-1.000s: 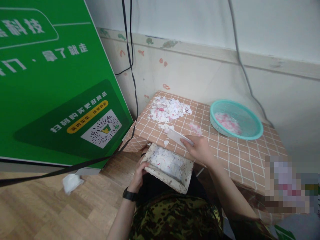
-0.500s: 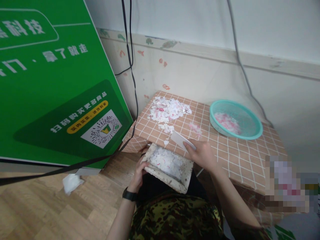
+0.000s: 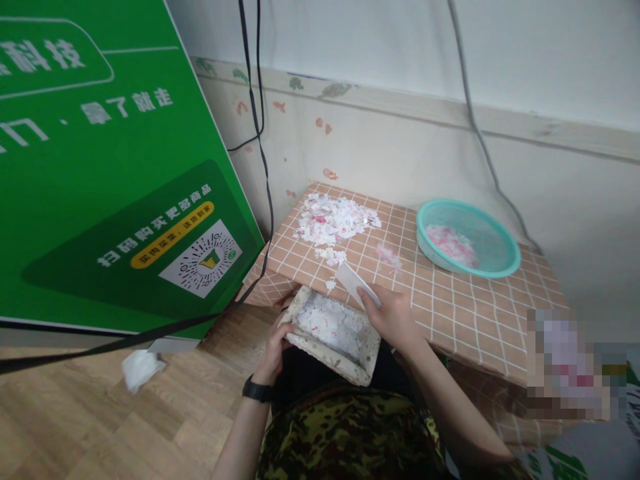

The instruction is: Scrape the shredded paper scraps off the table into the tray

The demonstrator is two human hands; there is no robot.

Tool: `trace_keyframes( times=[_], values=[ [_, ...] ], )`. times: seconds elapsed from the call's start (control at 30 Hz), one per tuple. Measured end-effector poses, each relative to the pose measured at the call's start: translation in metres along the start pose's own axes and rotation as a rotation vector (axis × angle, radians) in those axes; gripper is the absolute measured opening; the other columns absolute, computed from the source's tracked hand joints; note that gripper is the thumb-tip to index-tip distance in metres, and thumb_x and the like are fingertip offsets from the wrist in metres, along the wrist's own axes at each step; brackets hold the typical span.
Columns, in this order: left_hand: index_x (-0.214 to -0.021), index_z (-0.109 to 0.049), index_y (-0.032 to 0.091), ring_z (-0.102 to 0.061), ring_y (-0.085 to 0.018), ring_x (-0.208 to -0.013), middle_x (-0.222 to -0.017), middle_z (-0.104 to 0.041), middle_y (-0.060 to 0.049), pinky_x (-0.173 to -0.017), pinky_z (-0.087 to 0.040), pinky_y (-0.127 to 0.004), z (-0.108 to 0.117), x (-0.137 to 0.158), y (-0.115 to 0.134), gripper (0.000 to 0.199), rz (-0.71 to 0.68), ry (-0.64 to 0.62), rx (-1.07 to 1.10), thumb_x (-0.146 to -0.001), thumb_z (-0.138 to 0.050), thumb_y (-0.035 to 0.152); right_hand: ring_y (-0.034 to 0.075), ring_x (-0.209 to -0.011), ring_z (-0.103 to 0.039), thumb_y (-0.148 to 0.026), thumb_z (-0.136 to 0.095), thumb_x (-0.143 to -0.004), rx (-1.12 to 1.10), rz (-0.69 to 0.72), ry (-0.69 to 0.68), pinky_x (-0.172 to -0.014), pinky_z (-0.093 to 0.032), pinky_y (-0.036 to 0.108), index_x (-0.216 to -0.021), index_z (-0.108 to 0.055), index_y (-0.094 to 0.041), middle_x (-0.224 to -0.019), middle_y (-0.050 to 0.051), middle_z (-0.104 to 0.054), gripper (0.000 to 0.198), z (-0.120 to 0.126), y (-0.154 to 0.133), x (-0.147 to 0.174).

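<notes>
My left hand grips the left side of a shallow, pale speckled box, held tilted just below the table's front edge. White paper scraps with a few pink bits lie inside it. In my right hand is a flat white card, fingers closed on its right end; its free end rests at the table edge above the box. Beyond the card are a few loose scraps and a larger heap of white and pink paper scraps.
A turquoise mesh basket with pink and white shreds stands right on the checked tablecloth. A small pink clump lies mid-table. Black straps hang beside a green cabinet. White plastic lies on the floor.
My right hand has shifted slightly left with the card, staying at the table edge. The box remains in my left hand nearly as before. The whole view has slid a little.
</notes>
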State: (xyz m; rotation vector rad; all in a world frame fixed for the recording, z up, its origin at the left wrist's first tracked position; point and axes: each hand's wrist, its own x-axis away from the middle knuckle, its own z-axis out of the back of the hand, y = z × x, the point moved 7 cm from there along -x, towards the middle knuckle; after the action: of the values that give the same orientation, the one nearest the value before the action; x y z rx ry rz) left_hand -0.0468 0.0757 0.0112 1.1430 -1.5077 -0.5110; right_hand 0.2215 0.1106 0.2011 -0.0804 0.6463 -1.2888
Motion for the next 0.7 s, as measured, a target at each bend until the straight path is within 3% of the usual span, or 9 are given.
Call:
trace_keyframes(
  times=[0.2, 0.37, 0.7],
  values=[
    [-0.115, -0.074, 0.017, -0.068, -0.025, -0.077, -0.090, -0.077, -0.005, -0.063, -0.052, -0.031, 0.000, 0.001, 0.002, 0.054, 0.006, 0.002, 0.002, -0.065, -0.076, 0.037, 0.017, -0.051, -0.064, -0.036, -0.045, -0.102, 0.047, -0.014, 0.056, -0.052, -0.038, 0.027, -0.082, -0.070, -0.017, -0.061, 0.006, -0.070, 0.037, 0.003, -0.002, 0.002],
    [-0.113, -0.074, 0.017, -0.068, -0.025, -0.076, -0.087, -0.077, -0.004, -0.064, -0.052, -0.031, -0.001, 0.002, 0.004, 0.053, 0.007, 0.013, -0.008, -0.064, -0.075, 0.037, 0.019, -0.062, -0.069, -0.037, -0.044, -0.103, 0.030, -0.017, -0.003, -0.056, -0.042, 0.027, -0.102, -0.074, -0.017, -0.073, 0.007, -0.075, 0.037, -0.006, -0.003, 0.002],
    [-0.109, -0.075, 0.017, -0.068, -0.025, -0.079, -0.089, -0.077, -0.004, -0.065, -0.052, -0.030, 0.003, 0.000, 0.005, 0.048, -0.006, 0.005, -0.011, -0.066, -0.075, 0.037, 0.020, -0.076, -0.074, -0.035, -0.044, -0.104, -0.089, 0.041, -0.122, -0.069, -0.052, 0.029, -0.118, -0.074, -0.021, -0.091, 0.008, -0.080, 0.036, -0.008, -0.012, 0.005]
  ],
)
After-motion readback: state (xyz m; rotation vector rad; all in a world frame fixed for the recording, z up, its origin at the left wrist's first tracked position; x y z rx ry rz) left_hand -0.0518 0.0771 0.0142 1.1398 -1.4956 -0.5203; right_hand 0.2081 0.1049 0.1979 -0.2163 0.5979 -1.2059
